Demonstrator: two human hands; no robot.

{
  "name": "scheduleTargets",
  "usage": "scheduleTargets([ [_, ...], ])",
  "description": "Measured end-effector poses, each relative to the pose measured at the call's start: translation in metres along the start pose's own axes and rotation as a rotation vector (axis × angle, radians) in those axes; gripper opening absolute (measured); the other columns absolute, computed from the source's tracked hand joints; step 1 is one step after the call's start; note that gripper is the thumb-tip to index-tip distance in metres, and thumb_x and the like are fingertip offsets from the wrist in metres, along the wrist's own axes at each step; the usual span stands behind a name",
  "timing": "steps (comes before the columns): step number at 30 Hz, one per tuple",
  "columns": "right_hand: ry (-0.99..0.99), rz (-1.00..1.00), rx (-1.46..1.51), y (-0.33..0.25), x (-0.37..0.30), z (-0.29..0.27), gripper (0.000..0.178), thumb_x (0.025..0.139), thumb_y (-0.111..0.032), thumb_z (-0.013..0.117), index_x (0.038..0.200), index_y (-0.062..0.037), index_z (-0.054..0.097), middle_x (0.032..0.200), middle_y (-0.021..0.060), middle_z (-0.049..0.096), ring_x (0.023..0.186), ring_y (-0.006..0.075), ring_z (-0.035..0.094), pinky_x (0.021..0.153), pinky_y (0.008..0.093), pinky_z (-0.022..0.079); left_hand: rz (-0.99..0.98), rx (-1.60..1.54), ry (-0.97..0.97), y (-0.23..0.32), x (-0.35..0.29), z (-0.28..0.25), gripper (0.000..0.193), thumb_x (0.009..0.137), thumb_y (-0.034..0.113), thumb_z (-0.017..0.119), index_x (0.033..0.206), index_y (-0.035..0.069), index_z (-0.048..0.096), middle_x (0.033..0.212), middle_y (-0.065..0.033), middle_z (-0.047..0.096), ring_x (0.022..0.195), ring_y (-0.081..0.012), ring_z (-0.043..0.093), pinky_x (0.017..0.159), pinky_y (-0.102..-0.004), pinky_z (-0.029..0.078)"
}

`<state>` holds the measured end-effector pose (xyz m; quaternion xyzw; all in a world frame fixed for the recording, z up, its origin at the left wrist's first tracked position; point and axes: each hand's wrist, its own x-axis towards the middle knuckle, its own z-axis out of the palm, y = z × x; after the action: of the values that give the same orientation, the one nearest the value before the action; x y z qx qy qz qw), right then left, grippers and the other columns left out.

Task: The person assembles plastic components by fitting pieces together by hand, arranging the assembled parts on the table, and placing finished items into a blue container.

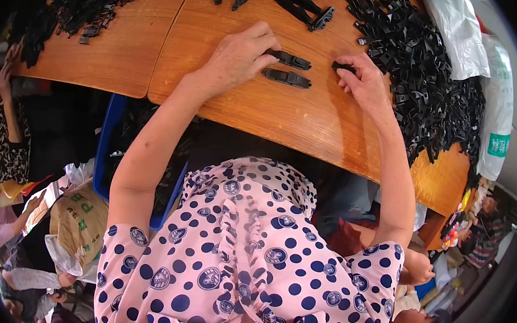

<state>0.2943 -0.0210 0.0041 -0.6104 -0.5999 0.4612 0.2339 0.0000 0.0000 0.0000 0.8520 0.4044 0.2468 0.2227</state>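
My left hand (237, 55) rests over the wooden table, its thumb and fingers closed on the left end of a long black plastic part (293, 60). Just below it lies a second black plastic part (287, 79) of similar shape, parallel to the first and apart from my fingers. To the right, my right hand (365, 82) pinches a small black plastic piece (342, 67) between thumb and fingers. Part of that piece is hidden by the fingertips. A gap of bare wood separates the two hands.
A big heap of small black pieces (426, 71) covers the table's right side. More black parts (301, 4) lie at the far edge, and another pile (83, 2) is far left. A blue crate (110, 131) stands below the table edge. Other people sit on both sides.
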Motion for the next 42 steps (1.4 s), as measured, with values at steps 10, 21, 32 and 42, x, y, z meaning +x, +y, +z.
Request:
scheduleTargets([
  [10, 0.117, -0.413, -0.735, -0.009, -0.018, -0.038, 0.026, 0.087, -0.011, 0.074, 0.109, 0.0007, 0.066, 0.094, 0.0152, 0.062, 0.08, 0.032, 0.064, 0.066, 0.0346, 0.051, 0.059, -0.06, 0.035, 0.016, 0.017, 0.034, 0.02, 0.088, 0.018, 0.072, 0.102, 0.004, 0.068, 0.096, -0.0056, 0.058, 0.085, -0.0246, 0.064, 0.071, -0.0361, 0.051],
  [21, 0.091, -0.532, -0.625, -0.02, -0.02, -0.005, 0.02, 0.08, -0.02, 0.079, 0.088, -0.0078, 0.065, 0.074, 0.0084, 0.065, 0.07, 0.0311, 0.064, 0.063, 0.0387, 0.05, 0.099, -0.109, 0.035, 0.023, 0.022, 0.032, 0.019, 0.086, 0.017, 0.072, 0.099, 0.004, 0.069, 0.089, -0.0072, 0.058, 0.081, -0.0275, 0.063, 0.068, -0.0377, 0.05],
  [32, 0.113, -0.475, -0.451, -0.016, -0.012, 0.018, 0.02, 0.087, -0.023, 0.074, 0.093, -0.0094, 0.061, 0.078, 0.0119, 0.067, 0.074, 0.0347, 0.067, 0.061, 0.0446, 0.052, 0.03, -0.134, -0.03, 0.021, 0.022, 0.034, 0.019, 0.085, 0.02, 0.072, 0.097, 0.006, 0.067, 0.093, -0.007, 0.06, 0.088, -0.0298, 0.065, 0.069, -0.0405, 0.052],
  [42, 0.217, -0.777, -1.42, -0.004, 0.032, -0.067, 0.03, 0.082, -0.006, 0.063, 0.112, -0.0055, 0.067, 0.104, 0.0052, 0.061, 0.099, 0.0217, 0.06, 0.082, 0.0304, 0.052, 0.233, 0.223, 0.197, 0.043, 0.098, 0.053, 0.03, 0.087, 0.02, 0.073, 0.112, 0.008, 0.062, 0.099, -0.0074, 0.061, 0.095, -0.0252, 0.065, 0.07, -0.0378, 0.055],
])
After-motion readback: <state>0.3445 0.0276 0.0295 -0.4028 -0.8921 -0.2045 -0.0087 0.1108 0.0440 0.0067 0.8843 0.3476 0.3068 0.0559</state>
